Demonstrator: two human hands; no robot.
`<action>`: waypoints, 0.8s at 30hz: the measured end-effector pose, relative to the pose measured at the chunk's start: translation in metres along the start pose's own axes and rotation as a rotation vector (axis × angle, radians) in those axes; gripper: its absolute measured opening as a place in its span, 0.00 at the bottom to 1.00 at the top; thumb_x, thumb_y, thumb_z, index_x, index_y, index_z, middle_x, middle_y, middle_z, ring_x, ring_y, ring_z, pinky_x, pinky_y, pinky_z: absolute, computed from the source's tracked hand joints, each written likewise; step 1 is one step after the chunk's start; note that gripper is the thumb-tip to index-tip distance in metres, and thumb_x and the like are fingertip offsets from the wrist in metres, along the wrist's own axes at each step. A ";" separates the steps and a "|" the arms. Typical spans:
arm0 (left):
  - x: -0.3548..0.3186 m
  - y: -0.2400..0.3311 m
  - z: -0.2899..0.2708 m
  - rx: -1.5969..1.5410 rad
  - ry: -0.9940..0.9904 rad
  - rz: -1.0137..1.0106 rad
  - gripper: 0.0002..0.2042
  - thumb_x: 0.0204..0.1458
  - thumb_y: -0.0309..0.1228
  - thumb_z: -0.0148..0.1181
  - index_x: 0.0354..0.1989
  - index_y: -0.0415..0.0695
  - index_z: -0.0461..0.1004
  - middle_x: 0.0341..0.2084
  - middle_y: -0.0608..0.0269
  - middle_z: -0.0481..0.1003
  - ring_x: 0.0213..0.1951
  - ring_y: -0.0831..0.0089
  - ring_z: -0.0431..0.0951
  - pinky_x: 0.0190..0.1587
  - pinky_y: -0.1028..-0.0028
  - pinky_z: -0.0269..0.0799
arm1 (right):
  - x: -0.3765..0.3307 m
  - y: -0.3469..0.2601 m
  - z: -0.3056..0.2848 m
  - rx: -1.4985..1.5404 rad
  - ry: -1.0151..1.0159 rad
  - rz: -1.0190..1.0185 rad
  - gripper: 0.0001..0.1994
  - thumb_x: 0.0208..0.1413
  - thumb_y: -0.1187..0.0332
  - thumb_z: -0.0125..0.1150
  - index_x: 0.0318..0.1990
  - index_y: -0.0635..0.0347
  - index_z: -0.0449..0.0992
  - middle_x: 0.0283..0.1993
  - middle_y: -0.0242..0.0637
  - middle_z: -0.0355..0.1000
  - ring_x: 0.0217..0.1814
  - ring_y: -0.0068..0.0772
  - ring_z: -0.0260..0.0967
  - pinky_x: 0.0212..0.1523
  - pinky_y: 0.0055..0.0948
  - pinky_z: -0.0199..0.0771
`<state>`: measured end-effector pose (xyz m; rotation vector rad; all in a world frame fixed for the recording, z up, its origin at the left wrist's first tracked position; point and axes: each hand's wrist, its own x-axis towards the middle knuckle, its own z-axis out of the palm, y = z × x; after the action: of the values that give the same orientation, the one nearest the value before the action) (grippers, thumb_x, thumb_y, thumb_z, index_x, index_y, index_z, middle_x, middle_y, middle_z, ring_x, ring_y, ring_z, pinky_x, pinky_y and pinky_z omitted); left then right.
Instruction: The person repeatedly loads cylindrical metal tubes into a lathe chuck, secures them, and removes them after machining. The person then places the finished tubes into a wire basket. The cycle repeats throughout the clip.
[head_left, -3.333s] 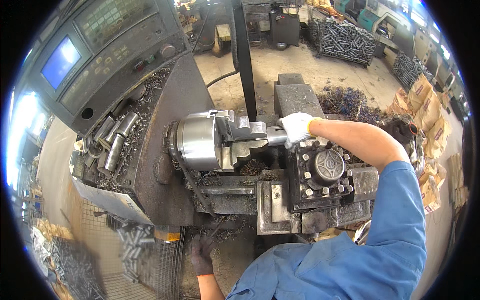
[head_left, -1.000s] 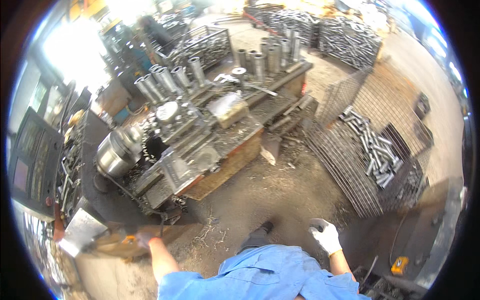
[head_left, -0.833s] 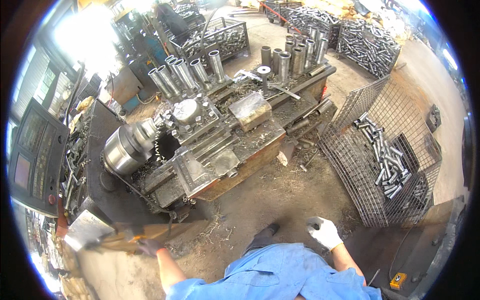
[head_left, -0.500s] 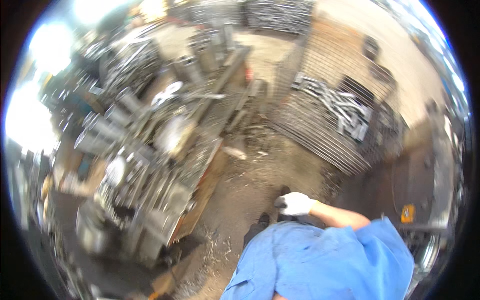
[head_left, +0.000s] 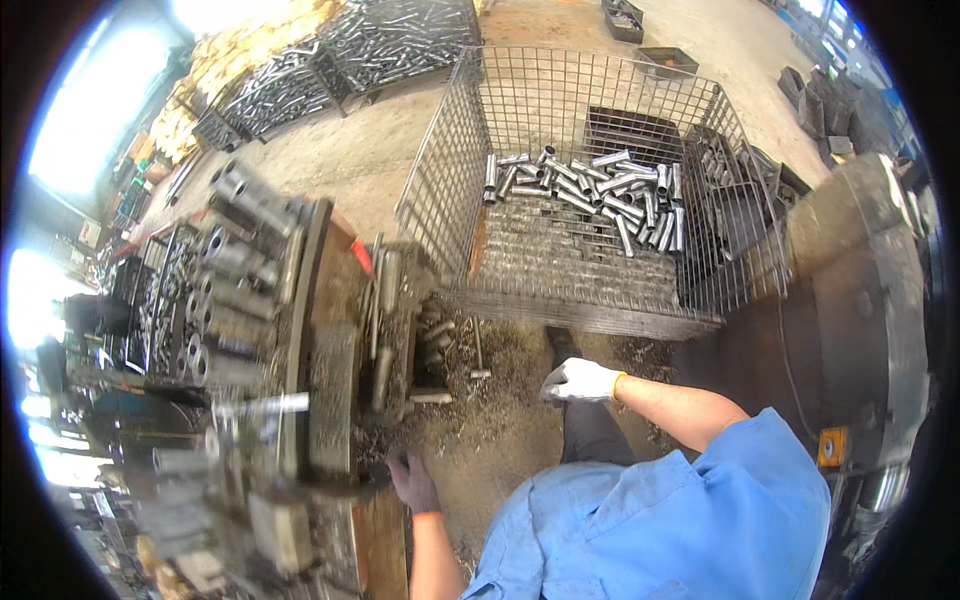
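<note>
My left hand, in a dark glove with an orange cuff, is low beside the workbench. Its slightly blurred fingers are apart, with nothing visible in them. In front of my body is my right hand, in a white glove with a yellow cuff. The fingers curl inward, and whatever they may hold is hidden. Beyond it stands a wire mesh cage with one low side toward me. Short shiny metal tubes lie loose in a heap inside the cage.
Thicker metal cylinders crowd the bench at left. A long-handled tool stands near scattered metal shavings. At right rises a dark metal panel bearing a yellow box. Large bins of tubes stand at the back.
My view has turned left-to-right, bringing the mesh cage nearer and straight ahead. My left hand has come into view beside the bench. The right hand stays in front of my body.
</note>
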<state>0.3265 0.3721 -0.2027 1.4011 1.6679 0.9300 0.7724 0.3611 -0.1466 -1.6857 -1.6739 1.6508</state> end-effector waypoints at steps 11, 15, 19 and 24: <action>0.519 0.343 0.386 0.832 -0.328 0.309 0.40 0.60 0.44 0.68 0.77 0.45 0.56 0.62 0.44 0.75 0.61 0.49 0.77 0.66 0.53 0.71 | 0.365 0.244 -0.273 0.606 0.270 -0.084 0.14 0.62 0.61 0.67 0.51 0.55 0.79 0.50 0.35 0.75 0.51 0.35 0.74 0.53 0.41 0.79; 0.553 0.346 0.424 0.787 -0.291 0.227 0.26 0.62 0.35 0.67 0.67 0.44 0.69 0.47 0.54 0.82 0.48 0.64 0.83 0.55 0.65 0.78 | 0.504 0.304 -0.337 1.185 0.504 0.236 0.17 0.65 0.56 0.66 0.55 0.54 0.79 0.52 0.38 0.79 0.58 0.39 0.75 0.62 0.46 0.75; 0.554 0.327 0.407 0.632 -0.268 0.203 0.21 0.62 0.22 0.59 0.64 0.37 0.71 0.47 0.58 0.80 0.50 0.73 0.79 0.54 0.72 0.77 | 0.630 0.351 -0.402 0.649 0.702 0.246 0.36 0.58 0.39 0.69 0.61 0.62 0.76 0.65 0.50 0.74 0.64 0.49 0.73 0.63 0.44 0.74; 0.560 0.333 0.399 0.700 -0.246 0.139 0.25 0.60 0.24 0.59 0.67 0.34 0.67 0.51 0.53 0.80 0.49 0.64 0.83 0.50 0.69 0.80 | 0.758 0.396 -0.431 0.981 0.610 0.449 0.36 0.56 0.36 0.69 0.48 0.69 0.84 0.45 0.46 0.82 0.43 0.39 0.80 0.49 0.40 0.78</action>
<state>0.7639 0.9951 -0.1399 2.0120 1.7952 0.2079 1.0953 1.0668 -0.7075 -1.7522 -0.1258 1.4739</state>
